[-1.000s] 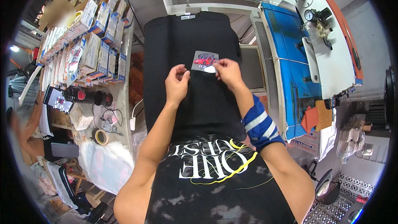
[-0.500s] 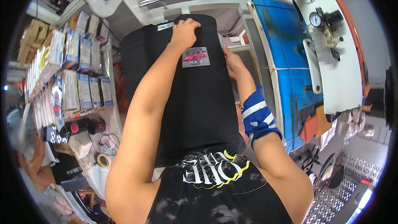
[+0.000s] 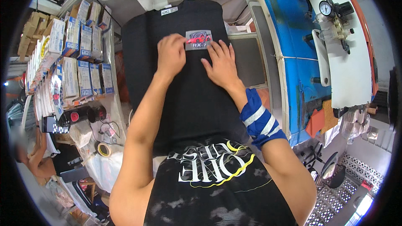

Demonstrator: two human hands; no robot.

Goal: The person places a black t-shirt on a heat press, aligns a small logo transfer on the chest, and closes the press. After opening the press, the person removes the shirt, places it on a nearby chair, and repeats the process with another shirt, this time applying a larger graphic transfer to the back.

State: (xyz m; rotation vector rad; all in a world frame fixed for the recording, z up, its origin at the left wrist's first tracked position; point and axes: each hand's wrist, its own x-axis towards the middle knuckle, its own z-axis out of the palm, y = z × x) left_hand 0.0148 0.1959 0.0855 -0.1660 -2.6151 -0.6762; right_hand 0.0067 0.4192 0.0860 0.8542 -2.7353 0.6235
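A black T-shirt [image 3: 188, 100] lies spread out under my arms, its neckline at the far end. On its upper part sits a small square transfer sheet [image 3: 198, 36] with a red car graphic. My left hand [image 3: 171, 55] touches or nearly touches the sheet's left edge with bent fingers, slightly blurred, nothing visibly held. My right hand [image 3: 221, 64] lies open on the shirt just below the sheet, fingers spread and fingertips at its lower right edge.
Stacked white-and-blue boxes [image 3: 71, 37] and a tape roll [image 3: 104, 150] occupy the left bench. Another person's bare arm [image 3: 38, 159] is at far left. At right are a blue padded board [image 3: 305, 42] and a white machine panel [image 3: 348, 83] with a pressure gauge [image 3: 325, 7].
My right hand earlier held the sheet, then gripped the shirt's right side; my left hand was at the collar. Both have since moved to the sheet lying on the shirt.
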